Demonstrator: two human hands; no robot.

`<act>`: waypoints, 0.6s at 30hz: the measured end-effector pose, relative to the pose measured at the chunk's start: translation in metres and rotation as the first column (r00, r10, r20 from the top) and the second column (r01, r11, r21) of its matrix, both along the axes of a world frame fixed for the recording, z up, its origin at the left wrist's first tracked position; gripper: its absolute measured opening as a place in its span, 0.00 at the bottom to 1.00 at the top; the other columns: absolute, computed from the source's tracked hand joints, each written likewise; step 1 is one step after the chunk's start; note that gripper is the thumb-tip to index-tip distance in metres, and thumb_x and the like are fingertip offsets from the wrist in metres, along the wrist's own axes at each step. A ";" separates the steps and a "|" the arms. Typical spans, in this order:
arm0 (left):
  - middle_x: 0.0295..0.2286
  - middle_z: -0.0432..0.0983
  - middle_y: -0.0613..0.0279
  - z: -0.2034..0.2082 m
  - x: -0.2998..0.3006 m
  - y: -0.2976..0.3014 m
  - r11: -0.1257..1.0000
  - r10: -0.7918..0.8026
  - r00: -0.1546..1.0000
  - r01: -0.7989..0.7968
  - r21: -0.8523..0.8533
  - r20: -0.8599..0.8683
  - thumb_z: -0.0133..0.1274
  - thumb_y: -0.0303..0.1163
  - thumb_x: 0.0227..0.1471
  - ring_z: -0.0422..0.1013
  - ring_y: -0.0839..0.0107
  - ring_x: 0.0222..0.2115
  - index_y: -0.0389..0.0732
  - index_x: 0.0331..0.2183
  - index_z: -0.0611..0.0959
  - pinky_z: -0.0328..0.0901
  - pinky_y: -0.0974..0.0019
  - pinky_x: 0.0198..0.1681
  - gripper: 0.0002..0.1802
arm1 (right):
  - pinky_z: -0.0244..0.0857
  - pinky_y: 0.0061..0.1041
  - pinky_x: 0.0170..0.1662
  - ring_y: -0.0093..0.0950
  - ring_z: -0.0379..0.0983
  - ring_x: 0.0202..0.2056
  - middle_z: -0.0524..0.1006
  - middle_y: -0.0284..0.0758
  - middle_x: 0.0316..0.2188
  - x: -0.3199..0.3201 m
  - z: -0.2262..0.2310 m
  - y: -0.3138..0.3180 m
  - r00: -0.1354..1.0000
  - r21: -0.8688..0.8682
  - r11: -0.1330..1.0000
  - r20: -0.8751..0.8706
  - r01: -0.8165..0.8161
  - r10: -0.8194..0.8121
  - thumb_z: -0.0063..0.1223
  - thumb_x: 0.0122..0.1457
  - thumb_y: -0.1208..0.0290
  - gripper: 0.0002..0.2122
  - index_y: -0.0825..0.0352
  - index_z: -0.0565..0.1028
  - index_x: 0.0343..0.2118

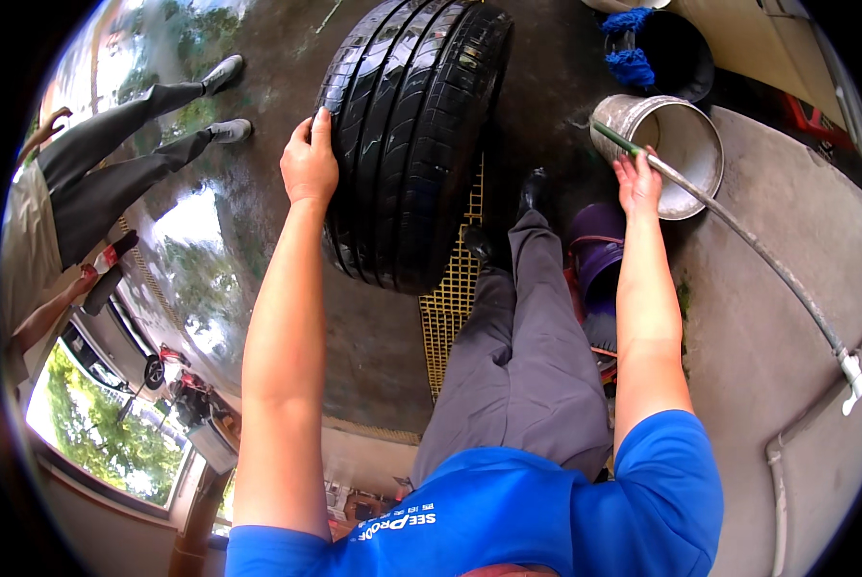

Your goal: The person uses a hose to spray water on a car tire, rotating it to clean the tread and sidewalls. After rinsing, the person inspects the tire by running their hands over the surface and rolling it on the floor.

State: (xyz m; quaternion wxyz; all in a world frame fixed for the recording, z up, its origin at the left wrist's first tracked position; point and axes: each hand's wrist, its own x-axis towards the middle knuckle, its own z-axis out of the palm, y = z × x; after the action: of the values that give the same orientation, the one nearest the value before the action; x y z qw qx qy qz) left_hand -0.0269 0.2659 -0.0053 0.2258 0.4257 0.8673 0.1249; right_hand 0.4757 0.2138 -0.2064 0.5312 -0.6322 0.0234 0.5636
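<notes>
A wet black car tire [402, 144] stands upright in front of me on the dark floor. My left hand [310, 162] grips the left edge of its tread, fingers bent against the rubber. On the other side, my right hand [638, 183] has its fingers round a grey hose [738, 226] close to its green end. From there the hose runs to a white pipe fitting [851, 377] by the wall. The green end lies over a whitish, dirty bucket [633, 113] whose mouth faces right.
A black bucket [681, 53] with blue cloth on its rim stands at the far right. A purple bucket [596, 231] is beside my legs. Yellow grating [450, 317] runs under the tire. At the left stands another person [94, 183] holding a red-and-white object. Water shines on the floor.
</notes>
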 end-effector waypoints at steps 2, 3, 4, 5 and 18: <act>0.40 0.79 0.43 -0.001 -0.001 0.006 1.000 -0.008 1.000 0.008 -0.001 -0.013 0.45 0.59 0.57 0.73 0.49 0.45 0.37 0.45 0.82 0.65 0.57 0.50 0.34 | 0.72 0.42 0.45 0.37 0.74 0.42 0.74 0.37 0.42 -0.025 -0.003 0.013 0.994 0.012 0.999 -0.097 -0.049 0.050 0.56 0.61 0.71 0.14 0.59 0.68 0.48; 0.40 0.79 0.43 -0.002 -0.003 0.008 1.000 -0.006 1.000 0.006 -0.009 -0.024 0.45 0.59 0.57 0.73 0.49 0.45 0.37 0.45 0.82 0.65 0.57 0.50 0.34 | 0.71 0.44 0.47 0.40 0.74 0.44 0.75 0.39 0.43 -0.038 -0.001 0.020 0.988 0.084 0.996 -0.153 -0.021 0.034 0.54 0.62 0.71 0.12 0.61 0.68 0.47; 0.40 0.79 0.43 -0.004 -0.004 0.010 1.000 -0.006 0.999 0.006 -0.018 -0.034 0.45 0.59 0.57 0.73 0.50 0.45 0.37 0.45 0.82 0.65 0.57 0.50 0.34 | 0.70 0.47 0.49 0.44 0.74 0.47 0.75 0.41 0.43 -0.051 0.005 0.029 0.978 0.154 0.988 -0.209 0.012 0.020 0.52 0.63 0.71 0.10 0.62 0.67 0.46; 0.40 0.79 0.43 -0.005 -0.005 0.011 1.000 -0.005 0.999 0.004 -0.027 -0.047 0.45 0.60 0.57 0.73 0.50 0.45 0.37 0.45 0.82 0.64 0.57 0.50 0.34 | 0.70 0.49 0.51 0.48 0.73 0.50 0.75 0.45 0.46 -0.062 0.019 0.041 0.959 0.222 0.975 -0.277 0.010 0.054 0.49 0.65 0.69 0.09 0.64 0.67 0.46; 0.41 0.79 0.44 -0.001 -0.002 0.016 0.999 0.007 1.000 -0.008 -0.038 -0.027 0.45 0.61 0.56 0.73 0.50 0.46 0.38 0.45 0.82 0.64 0.57 0.51 0.35 | 0.70 0.36 0.44 0.34 0.75 0.39 0.78 0.40 0.43 -0.171 0.166 0.005 0.875 0.494 0.869 -0.419 -0.005 0.244 0.44 0.64 0.48 0.20 0.60 0.72 0.45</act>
State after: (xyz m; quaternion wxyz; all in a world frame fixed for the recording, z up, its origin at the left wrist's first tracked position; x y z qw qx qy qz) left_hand -0.0285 0.2823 -0.0059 0.2217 0.4197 0.8741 0.1033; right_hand 0.3050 0.2183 -0.0405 0.6101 -0.3263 -0.0308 0.7214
